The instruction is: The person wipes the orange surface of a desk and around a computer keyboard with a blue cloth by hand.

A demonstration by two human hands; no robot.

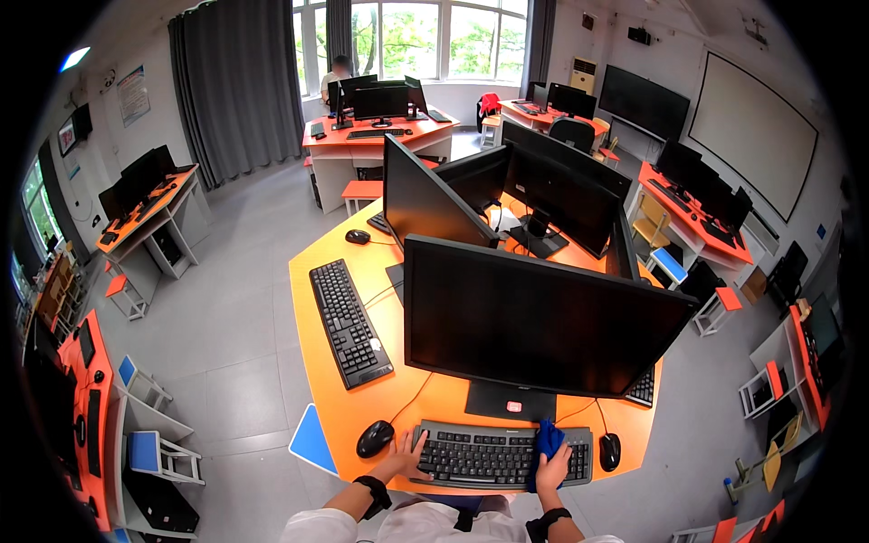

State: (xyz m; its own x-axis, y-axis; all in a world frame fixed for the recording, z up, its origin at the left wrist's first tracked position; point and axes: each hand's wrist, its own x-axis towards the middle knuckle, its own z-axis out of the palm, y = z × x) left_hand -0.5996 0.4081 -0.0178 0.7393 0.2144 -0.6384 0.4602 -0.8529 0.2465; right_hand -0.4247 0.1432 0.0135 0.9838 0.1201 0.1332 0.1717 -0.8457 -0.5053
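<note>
A black computer keyboard lies at the front edge of an orange table. My left hand rests at the keyboard's left end, fingers apart, holding nothing. In my right hand is a dark blue cloth, pressed on the keys near the number pad. Behind the keyboard stands a black monitor with a dark screen, on a stand base that bears a small sticker. One black mouse sits left of my left hand, and another mouse is right of the keyboard.
A second keyboard and a small mouse lie on the table's left side. More monitors stand back to back behind, with cables between them. A blue-topped stool touches the table's left front. A person sits at a far table by the windows.
</note>
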